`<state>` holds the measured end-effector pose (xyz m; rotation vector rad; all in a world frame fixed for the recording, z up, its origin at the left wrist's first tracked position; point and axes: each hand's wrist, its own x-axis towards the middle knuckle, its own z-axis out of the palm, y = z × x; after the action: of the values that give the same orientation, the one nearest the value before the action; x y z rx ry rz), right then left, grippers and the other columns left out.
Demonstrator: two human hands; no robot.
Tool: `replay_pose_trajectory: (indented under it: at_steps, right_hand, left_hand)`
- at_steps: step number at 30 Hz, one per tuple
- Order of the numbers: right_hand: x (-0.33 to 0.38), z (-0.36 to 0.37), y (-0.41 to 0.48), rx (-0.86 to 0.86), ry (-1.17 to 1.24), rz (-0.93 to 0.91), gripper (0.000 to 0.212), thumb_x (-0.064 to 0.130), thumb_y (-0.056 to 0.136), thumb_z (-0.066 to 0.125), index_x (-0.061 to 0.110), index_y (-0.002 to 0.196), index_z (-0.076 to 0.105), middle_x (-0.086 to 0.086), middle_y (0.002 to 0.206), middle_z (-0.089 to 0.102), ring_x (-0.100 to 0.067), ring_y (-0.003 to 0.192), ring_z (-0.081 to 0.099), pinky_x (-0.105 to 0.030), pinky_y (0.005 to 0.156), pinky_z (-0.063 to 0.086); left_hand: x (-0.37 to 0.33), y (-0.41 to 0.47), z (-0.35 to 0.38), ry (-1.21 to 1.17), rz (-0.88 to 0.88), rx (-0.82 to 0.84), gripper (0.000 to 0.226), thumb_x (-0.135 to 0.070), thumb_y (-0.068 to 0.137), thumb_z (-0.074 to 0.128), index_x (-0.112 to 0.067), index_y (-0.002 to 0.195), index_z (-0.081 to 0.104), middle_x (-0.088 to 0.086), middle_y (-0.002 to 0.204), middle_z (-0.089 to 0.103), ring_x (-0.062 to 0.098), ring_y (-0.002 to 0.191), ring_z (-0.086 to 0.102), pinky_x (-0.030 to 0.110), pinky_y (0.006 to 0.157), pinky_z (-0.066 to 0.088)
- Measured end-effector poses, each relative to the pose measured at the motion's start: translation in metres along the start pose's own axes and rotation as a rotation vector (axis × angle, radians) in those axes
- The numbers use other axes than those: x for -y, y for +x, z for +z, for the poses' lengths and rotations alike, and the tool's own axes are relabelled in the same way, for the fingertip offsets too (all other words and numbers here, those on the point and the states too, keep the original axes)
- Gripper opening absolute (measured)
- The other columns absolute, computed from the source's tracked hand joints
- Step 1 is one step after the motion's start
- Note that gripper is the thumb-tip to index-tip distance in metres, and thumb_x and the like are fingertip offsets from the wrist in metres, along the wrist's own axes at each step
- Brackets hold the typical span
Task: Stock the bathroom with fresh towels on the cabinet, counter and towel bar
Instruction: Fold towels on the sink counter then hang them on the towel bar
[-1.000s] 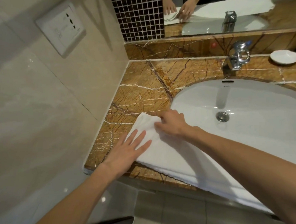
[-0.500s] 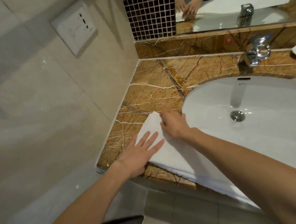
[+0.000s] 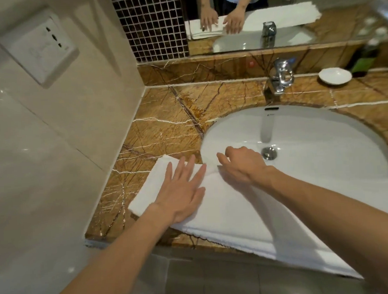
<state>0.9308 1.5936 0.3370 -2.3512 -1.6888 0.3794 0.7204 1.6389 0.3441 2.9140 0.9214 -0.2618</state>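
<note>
The folded white towel [image 3: 238, 212] lies lengthwise along your brown marble counter [image 3: 164, 126]: left hand [image 3: 182, 193] spread flat on it, right hand [image 3: 242, 166] curled at its far edge, pinch unclear.

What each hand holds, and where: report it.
Left hand presses flat on the towel, holding nothing. Right hand: fingers appear to pinch the towel's far edge by the sink.

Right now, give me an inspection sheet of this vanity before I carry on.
Surface: brown marble counter, white sink set in it.
Job's things: white towel laid along the counter's front edge, overlapping the sink's near rim.
Clutter: white dish and green bottle right of the faucet.
Hands: left hand flat on towel; right hand fingers curled at its far edge, grip unclear.
Cables: nothing seen.
Surroundings: wall socket, mirror, tiled wall.
</note>
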Motion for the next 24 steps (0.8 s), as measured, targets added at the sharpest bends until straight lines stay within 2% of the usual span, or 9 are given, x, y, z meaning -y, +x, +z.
replay_pose_trajectory:
  at_steps: [2,5,7,10,12,16,21,23,24]
  right_hand:
    - [-0.029,-0.006,-0.012,0.074,-0.026,0.007,0.043,0.054,0.091,0.030,0.019,0.086,0.054,-0.014,0.096,0.063,-0.032,0.082,0.052,-0.037,0.067,0.037]
    - [-0.067,-0.012,-0.026,0.258,0.001,0.063,0.063,0.068,0.088,0.027,0.016,0.096,0.062,-0.010,0.099,0.064,-0.030,0.095,0.056,-0.039,0.080,0.046]
    - [-0.086,-0.015,-0.034,0.305,-0.031,0.076,0.060,0.072,0.084,0.034,0.019,0.090,0.061,-0.005,0.096,0.062,-0.026,0.090,0.055,-0.038,0.079,0.047]
    - [-0.105,-0.021,-0.042,0.318,-0.102,0.069,0.050,0.069,0.083,0.040,0.022,0.069,0.050,0.002,0.078,0.053,-0.024,0.081,0.052,-0.034,0.069,0.041]
    - [-0.118,-0.028,-0.047,0.353,-0.148,0.084,0.054,0.072,0.083,0.037,0.021,0.065,0.047,0.004,0.072,0.049,-0.021,0.075,0.050,-0.034,0.066,0.037]
    - [-0.155,-0.052,-0.057,0.432,-0.238,0.167,0.064,0.080,0.078,0.026,0.022,0.068,0.051,0.008,0.071,0.049,-0.019,0.074,0.052,-0.033,0.067,0.038]
    - [-0.200,-0.066,-0.073,0.421,-0.320,0.223,0.071,0.078,0.084,0.018,0.022,0.066,0.057,0.004,0.070,0.056,-0.011,0.066,0.051,-0.033,0.063,0.035]
    - [-0.204,-0.069,-0.080,0.431,-0.322,0.258,0.072,0.079,0.083,0.017,0.022,0.066,0.057,0.001,0.077,0.059,-0.013,0.068,0.052,-0.034,0.068,0.037]
    - [-0.203,-0.071,-0.081,0.453,-0.314,0.284,0.074,0.080,0.083,0.017,0.020,0.072,0.059,-0.003,0.087,0.062,-0.017,0.075,0.054,-0.036,0.073,0.038]
  left_hand:
    - [-0.006,0.011,0.007,-0.016,-0.045,0.041,0.059,-0.051,0.098,0.007,-0.031,0.148,-0.017,0.003,0.157,-0.022,0.027,0.141,-0.026,0.053,0.112,-0.018]
    - [-0.008,0.017,0.018,-0.045,-0.124,0.080,0.060,-0.055,0.095,0.003,-0.033,0.144,-0.024,0.000,0.156,-0.023,0.026,0.142,-0.026,0.058,0.111,-0.016]
    - [-0.008,0.017,0.023,-0.069,-0.142,0.061,0.064,-0.059,0.093,0.002,-0.032,0.139,-0.032,-0.001,0.156,-0.024,0.025,0.142,-0.025,0.060,0.110,-0.015]
    - [-0.007,0.015,0.027,-0.066,-0.153,0.030,0.073,-0.068,0.087,0.001,-0.027,0.132,-0.042,-0.003,0.153,-0.029,0.024,0.142,-0.026,0.062,0.109,-0.016]
    - [-0.007,0.015,0.029,-0.036,-0.164,0.027,0.077,-0.072,0.083,-0.004,-0.027,0.135,-0.039,-0.004,0.151,-0.032,0.024,0.141,-0.027,0.064,0.108,-0.016]
    - [-0.005,0.018,0.034,-0.004,-0.168,0.022,0.080,-0.074,0.079,-0.011,-0.032,0.145,-0.022,-0.002,0.154,-0.028,0.025,0.142,-0.026,0.066,0.106,-0.016]
    - [-0.005,0.020,0.040,0.024,-0.176,0.010,0.074,-0.074,0.077,-0.017,-0.035,0.138,-0.032,-0.002,0.156,-0.024,0.024,0.142,-0.025,0.065,0.106,-0.017]
    - [-0.004,0.021,0.039,0.046,-0.175,0.002,0.074,-0.072,0.080,-0.012,-0.034,0.142,-0.026,-0.002,0.157,-0.021,0.025,0.143,-0.022,0.065,0.106,-0.016]
    - [-0.003,0.021,0.038,0.059,-0.173,-0.002,0.074,-0.071,0.081,-0.008,-0.034,0.144,-0.023,-0.002,0.158,-0.020,0.024,0.143,-0.021,0.065,0.106,-0.015]
